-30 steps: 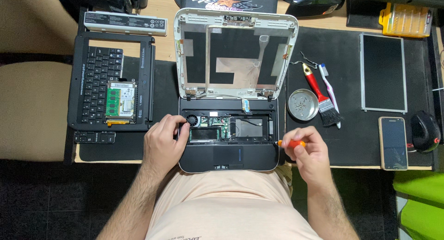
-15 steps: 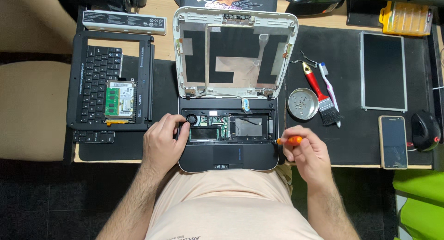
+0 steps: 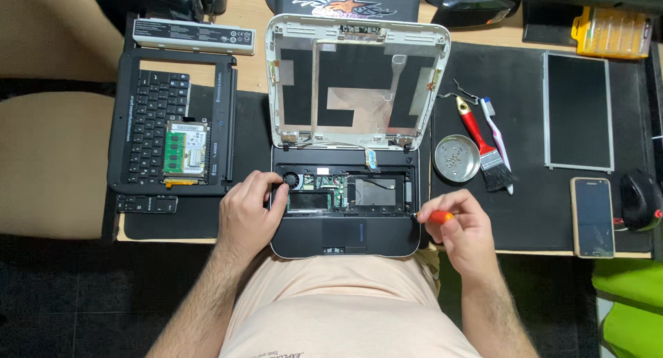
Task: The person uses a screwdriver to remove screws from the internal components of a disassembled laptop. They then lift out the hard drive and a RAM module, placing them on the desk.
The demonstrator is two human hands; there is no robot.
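Both hands on the opened laptop base, driver at its right edge.

My left hand is loosely curled, not gripping: fingers rest on the base's left end, fingertips just beside the small fan, palm on the front-left corner. Left of it lies the removed keyboard frame with a green memory board on top. My right hand is pinched shut around the orange screwdriver, tip touching the base's right edge. Above that hand sits the round metal screw dish, just beside the red-handled brush; phone well to its right.
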